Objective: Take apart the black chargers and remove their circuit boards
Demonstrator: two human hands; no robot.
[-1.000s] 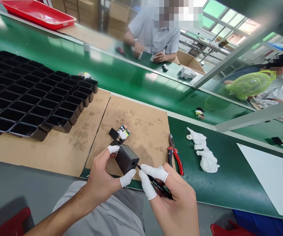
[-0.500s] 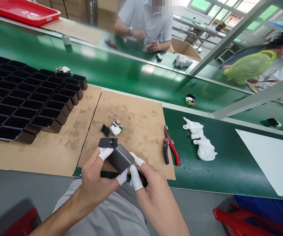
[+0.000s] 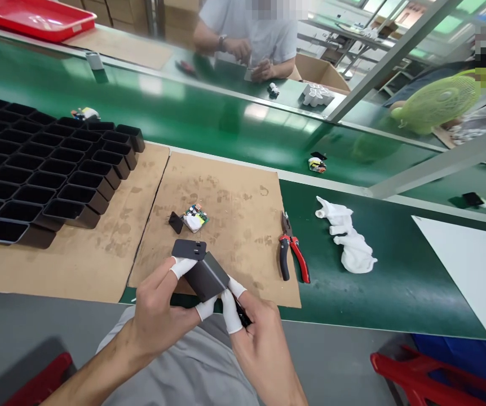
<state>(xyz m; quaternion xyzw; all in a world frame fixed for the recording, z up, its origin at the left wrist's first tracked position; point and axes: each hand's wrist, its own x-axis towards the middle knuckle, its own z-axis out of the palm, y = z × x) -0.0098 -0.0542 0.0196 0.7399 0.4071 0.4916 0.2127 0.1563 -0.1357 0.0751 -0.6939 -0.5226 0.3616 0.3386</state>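
Note:
My left hand [image 3: 160, 307], with white finger cots, is closed around a dark grey charger housing [image 3: 204, 276] held over the near edge of the cardboard mat [image 3: 226, 225]. A flat grey cap [image 3: 189, 248] sits tilted at the housing's far end. My right hand [image 3: 256, 332], also in finger cots, pinches a thin black tool [image 3: 242, 313] whose tip goes into the housing's near end. A small circuit board [image 3: 195, 218] with a black plug piece [image 3: 176, 222] lies on the mat beyond my hands.
A black tray of empty cells [image 3: 52, 175] covers the left. Red-handled cutters [image 3: 291, 254] and a white glove [image 3: 348, 242] lie to the right, beside a white sheet [image 3: 471, 265]. A green conveyor belt [image 3: 209, 124] runs behind; two other people work across it.
My hands drew closer together and the black tool went deeper into the housing. The grey cap now shows lifted at the housing's far end. The view shifted slightly.

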